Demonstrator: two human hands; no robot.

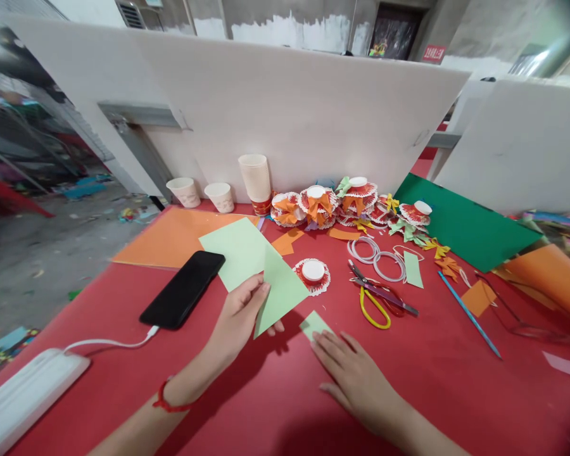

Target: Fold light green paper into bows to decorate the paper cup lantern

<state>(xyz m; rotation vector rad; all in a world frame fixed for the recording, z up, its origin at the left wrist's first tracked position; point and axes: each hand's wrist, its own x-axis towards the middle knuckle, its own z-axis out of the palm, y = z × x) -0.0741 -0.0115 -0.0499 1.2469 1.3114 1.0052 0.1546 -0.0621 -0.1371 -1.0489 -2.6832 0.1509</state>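
Note:
Between thumb and fingers, my left hand [242,310] grips a light green sheet of paper [282,288], raised slightly off the red table. Another light green sheet [235,250] lies behind it, partly over an orange sheet [156,234]. My right hand [349,370] rests palm down with fingers stretched out, its fingertips on the edge of a small light green paper piece [315,324]. Just beyond stands a small red-and-white paper ornament with a round white top [312,271]. To its right are scissors with a yellow handle [374,308], lying across a second, dark-bladed pair.
A black phone [183,290] is cabled to a white power strip [33,399] on the left. Paper cups [255,180] and several decorated ornaments [318,206] line the white partition. Clear tubing rings [389,266], a blue pencil [470,315] and a dark green sheet [465,225] lie rightward.

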